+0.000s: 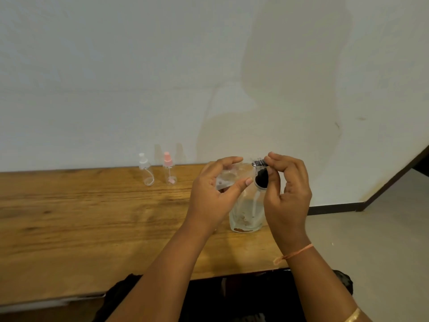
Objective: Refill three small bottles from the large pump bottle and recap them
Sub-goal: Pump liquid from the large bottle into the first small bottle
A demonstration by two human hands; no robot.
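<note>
Wooden table (81, 217) against pale stained wall (162, 77), grey floor (371, 240) beside.

We see two forearms bare from wrist to the lower frame edge, one ending in the left hand (216, 194), the other in the right hand (287, 194). The nails we can make out are short and plain. Round the right wrist runs a thin orange thread bracelet (296, 252), knotted, with a small loop hanging from it. Farther up that arm we note a broad, shiny gold-coloured bangle (352, 315), cut off by the frame. Under the arms we see black clothing (120, 291); its cut is unclear.
</note>
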